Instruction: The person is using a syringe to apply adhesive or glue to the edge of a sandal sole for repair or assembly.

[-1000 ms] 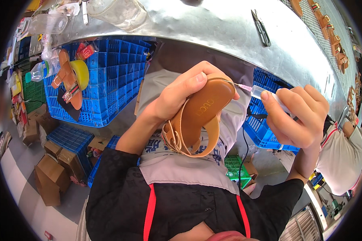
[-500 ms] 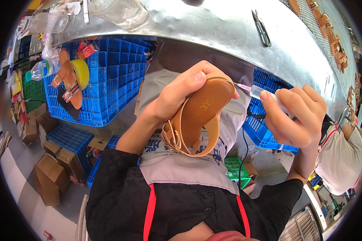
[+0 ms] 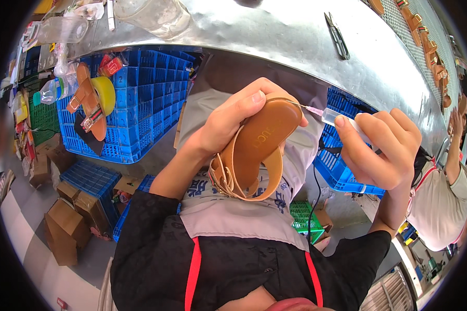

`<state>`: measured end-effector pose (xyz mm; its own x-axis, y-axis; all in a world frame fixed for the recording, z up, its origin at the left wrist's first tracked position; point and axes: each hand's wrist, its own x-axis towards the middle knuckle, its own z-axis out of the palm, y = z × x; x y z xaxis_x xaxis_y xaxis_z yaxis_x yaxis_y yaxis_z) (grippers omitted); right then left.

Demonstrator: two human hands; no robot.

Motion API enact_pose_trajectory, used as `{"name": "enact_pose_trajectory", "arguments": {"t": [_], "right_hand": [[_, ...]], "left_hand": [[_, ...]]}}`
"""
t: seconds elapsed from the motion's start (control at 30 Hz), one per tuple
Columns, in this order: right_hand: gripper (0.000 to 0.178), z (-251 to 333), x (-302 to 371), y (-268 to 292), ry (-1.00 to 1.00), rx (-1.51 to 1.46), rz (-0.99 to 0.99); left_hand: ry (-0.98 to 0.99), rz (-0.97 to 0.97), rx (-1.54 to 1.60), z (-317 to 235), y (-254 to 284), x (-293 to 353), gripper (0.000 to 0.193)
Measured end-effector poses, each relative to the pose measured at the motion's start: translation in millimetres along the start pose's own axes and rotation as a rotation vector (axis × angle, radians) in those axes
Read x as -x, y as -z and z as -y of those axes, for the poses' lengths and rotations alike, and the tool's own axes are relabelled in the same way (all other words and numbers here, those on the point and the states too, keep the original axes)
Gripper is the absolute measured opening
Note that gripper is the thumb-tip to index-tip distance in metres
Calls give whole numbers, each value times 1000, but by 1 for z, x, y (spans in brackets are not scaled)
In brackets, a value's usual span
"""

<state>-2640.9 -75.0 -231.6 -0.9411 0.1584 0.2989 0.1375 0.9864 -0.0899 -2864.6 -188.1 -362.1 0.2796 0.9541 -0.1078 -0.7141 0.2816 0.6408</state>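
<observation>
My left hand [image 3: 225,122] grips a brown sandal [image 3: 270,129] by its sole, insole facing up, above my lap. The sandal's loose tan straps with buckles hang toward me. In my right hand [image 3: 386,147] is a clear syringe [image 3: 330,116] with a pink needle hub, held between thumb and curled fingers. Its thin needle lies at the edge of the rounded sole end farthest from me; whether it touches is too fine to tell. Part of the syringe barrel is hidden by my fingers.
A metal table [image 3: 275,36] carries black-handled snips [image 3: 337,36] and a cloudy plastic container [image 3: 158,18]. Blue crates [image 3: 127,114] stand left, with another sandal [image 3: 92,103] and yellow tape [image 3: 105,96] by them. Sandals [image 3: 431,49] line a mesh surface at right, near a co-worker [image 3: 438,207].
My hands, the sandal and the syringe have barely moved. At the right, the co-worker's arm has gone up toward the mesh surface, and the row of sandals there has shifted slightly.
</observation>
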Motion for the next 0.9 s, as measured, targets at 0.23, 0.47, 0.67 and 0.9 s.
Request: {"name": "enact_pose_trajectory", "arguments": {"t": [0.23, 0.47, 0.67, 0.9], "right_hand": [[45, 1, 2, -2, -20, -23, 16], [45, 2, 3, -3, -36, -13, 20], [49, 0, 3, -6, -40, -57, 3], [42, 3, 3, -17, -72, -27, -103]], "left_hand": [[-7, 12, 1, 2, 2, 0, 53], [-13, 19, 91, 3, 2, 0, 44], [-18, 14, 80, 2, 3, 0, 47], [-31, 15, 79, -1, 2, 0, 59]]}}
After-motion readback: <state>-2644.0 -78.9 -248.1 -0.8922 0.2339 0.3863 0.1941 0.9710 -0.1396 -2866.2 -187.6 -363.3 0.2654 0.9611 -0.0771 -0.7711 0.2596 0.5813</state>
